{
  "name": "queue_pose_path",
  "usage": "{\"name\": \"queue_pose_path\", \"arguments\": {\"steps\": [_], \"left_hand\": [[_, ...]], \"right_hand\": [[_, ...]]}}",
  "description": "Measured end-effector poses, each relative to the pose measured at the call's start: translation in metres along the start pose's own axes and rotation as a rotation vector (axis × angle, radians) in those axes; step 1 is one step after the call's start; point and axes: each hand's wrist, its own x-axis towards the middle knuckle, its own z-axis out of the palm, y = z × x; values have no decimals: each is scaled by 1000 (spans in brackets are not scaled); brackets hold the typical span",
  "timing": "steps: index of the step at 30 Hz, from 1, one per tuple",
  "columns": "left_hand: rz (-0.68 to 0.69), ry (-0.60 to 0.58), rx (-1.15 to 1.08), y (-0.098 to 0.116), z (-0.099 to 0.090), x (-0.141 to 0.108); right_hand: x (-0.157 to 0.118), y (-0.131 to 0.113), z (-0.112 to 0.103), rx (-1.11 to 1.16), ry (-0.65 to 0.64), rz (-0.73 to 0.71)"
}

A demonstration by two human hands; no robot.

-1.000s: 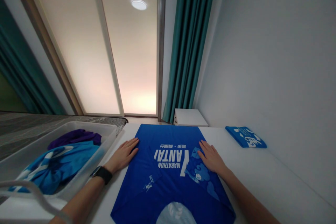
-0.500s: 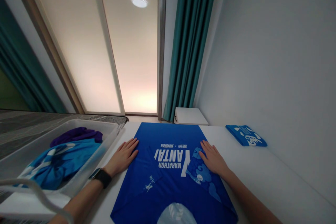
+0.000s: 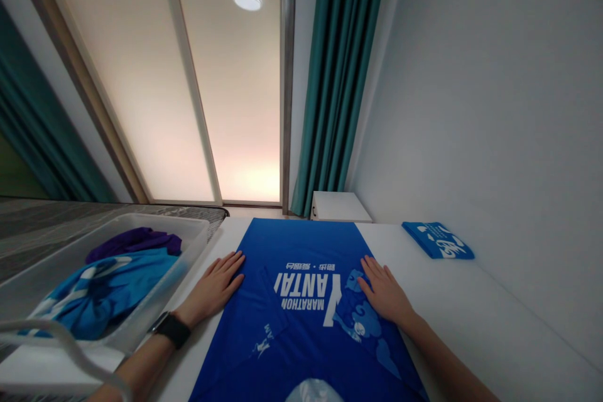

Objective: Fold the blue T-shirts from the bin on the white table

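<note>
A blue T-shirt (image 3: 301,242) with white "Yantai Marathon" lettering lies spread on the white table (image 3: 471,320), its print upside down to me. At its left edge rests my left hand (image 3: 217,282), fingers stretched out, the fingertips on the fabric. A dark watch (image 3: 170,328) is on that wrist. Flat on the shirt's right side lies my right hand (image 3: 385,292), fingers apart, beside a light-blue printed figure. Neither hand grips anything. The shirt's near end runs out of the bottom of the view, with a pale round patch (image 3: 315,391) there.
Left of the table stands a translucent bin (image 3: 200,242) with purple clothing (image 3: 134,243) and blue clothing (image 3: 113,289) inside. A folded blue garment (image 3: 438,240) lies by the wall at right. A curved grey tube (image 3: 70,352) crosses the lower left. Behind the table is a white cabinet (image 3: 342,206).
Both hands have slid slightly toward me along the shirt's sides, and the shirt's print sits a little lower. The view has shifted slightly.
</note>
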Motion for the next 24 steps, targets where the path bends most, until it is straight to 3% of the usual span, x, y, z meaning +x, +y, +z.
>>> {"name": "queue_pose_path", "arguments": {"steps": [10, 24], "left_hand": [[-20, 11, -59, -3, -3, 1], [-9, 6, -157, -4, -8, 35]], "right_hand": [[6, -2, -3, 14, 38, -22], [52, -62, -20, 111, -58, -235]]}}
